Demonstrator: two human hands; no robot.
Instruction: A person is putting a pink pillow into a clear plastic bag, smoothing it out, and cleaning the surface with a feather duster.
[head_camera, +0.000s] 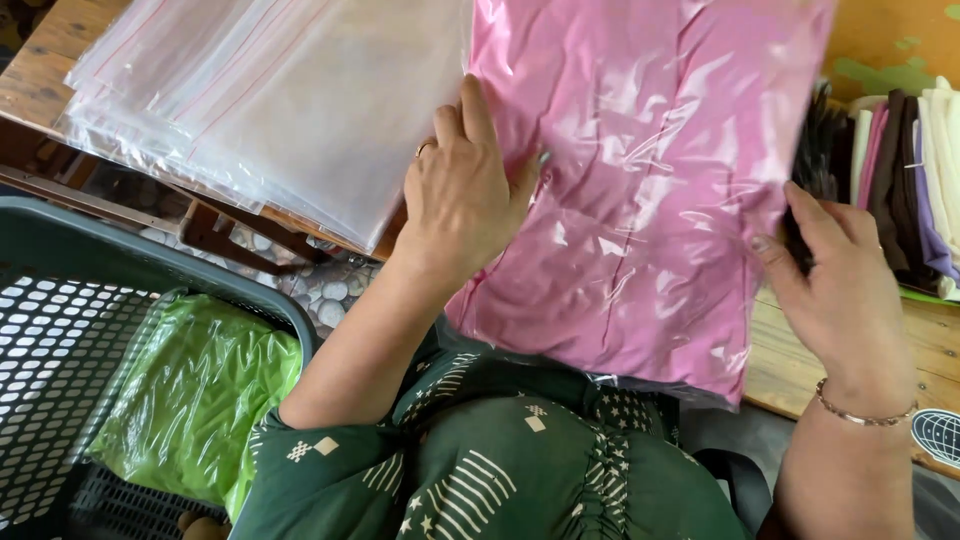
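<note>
Nearest to us, our dark green patterned dress (500, 470) fills the bottom of the view. Above it, our left hand (465, 190) lies flat with fingers spread on the pink folded garment in a clear plastic bag (650, 190), while our right hand (835, 290) grips its right edge. Left of the bag, a stack of empty clear plastic bags (270, 100) rests on the wooden table (40, 70). Below-left, a green bagged garment (190, 400) lies in a dark plastic basket (60, 250).
</note>
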